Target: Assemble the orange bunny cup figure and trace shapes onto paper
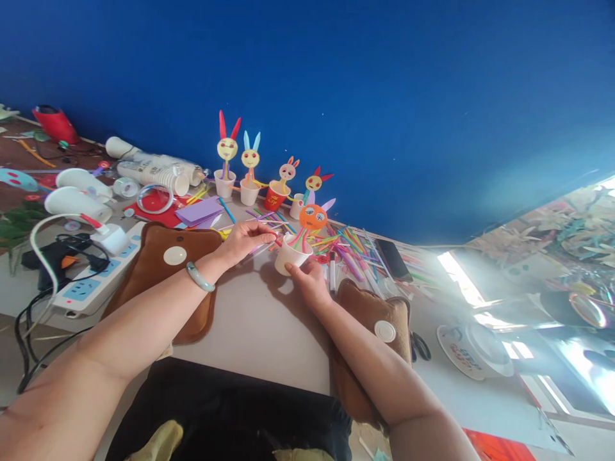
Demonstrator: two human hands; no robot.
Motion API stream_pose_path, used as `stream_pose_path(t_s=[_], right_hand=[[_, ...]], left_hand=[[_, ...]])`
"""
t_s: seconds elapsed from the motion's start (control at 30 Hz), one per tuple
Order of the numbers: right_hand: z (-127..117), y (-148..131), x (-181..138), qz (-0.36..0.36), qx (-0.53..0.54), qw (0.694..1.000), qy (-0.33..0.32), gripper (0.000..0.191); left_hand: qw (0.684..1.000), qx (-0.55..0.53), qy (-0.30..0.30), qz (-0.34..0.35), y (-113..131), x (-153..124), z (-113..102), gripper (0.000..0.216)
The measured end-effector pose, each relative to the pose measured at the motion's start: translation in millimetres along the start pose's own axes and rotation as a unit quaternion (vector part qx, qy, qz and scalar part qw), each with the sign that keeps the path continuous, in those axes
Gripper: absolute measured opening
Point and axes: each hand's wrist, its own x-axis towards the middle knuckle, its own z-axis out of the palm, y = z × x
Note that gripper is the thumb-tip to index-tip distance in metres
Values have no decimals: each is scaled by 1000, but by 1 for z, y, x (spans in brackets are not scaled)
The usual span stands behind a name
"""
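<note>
In the head view my right hand (309, 282) grips a white paper cup (291, 257) low on its side, thumb in front. An orange round face (313, 218) with pale purple ears rises from the cup on several coloured stems. My left hand (248, 241), with a bracelet at the wrist, is closed in a pinch at the cup's left side. A thin red piece, which looks like a pipe cleaner (277, 241), shows between its fingertips and the cup; its far end is hidden.
Finished-looking rabbit figures in cups (225, 184) line the blue wall. Loose coloured sticks (353, 250) lie behind the cup, near a phone (393, 260). Brown pouches (192, 320) flank my arms. A power strip (98, 275) with cables is at left, scissors (421, 346) and a bowl (473, 349) at right.
</note>
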Motion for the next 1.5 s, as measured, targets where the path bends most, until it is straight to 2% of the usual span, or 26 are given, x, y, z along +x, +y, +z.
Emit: stream_pose_path(t_s=[0.2,0.4,0.57,0.9,1.27,1.4,1.5], right_hand=[[0,8,1,-2,16,999,33,49],[1,17,4,-7,28,998,54,53],[2,16,3,-3,16,998,57,53],[2,16,5,-17,30,997,63,55],[3,14,5,-11,38,994,105,48],[2,13,4,-19,37,994,102,46],[2,13,4,-24,30,995,95,42]], left_hand=[[998,-34,-43,2,-4,-1,-1,34],[994,-64,-80,-37,-16,2,-3,55],[990,-19,-131,-55,-21,2,-2,50],[990,111,-65,-64,-24,-1,5,30],[976,175,-95,-86,-16,-5,7,40],[968,211,-106,-80,-15,-6,7,42],[972,198,-99,-82,-16,-5,6,40]])
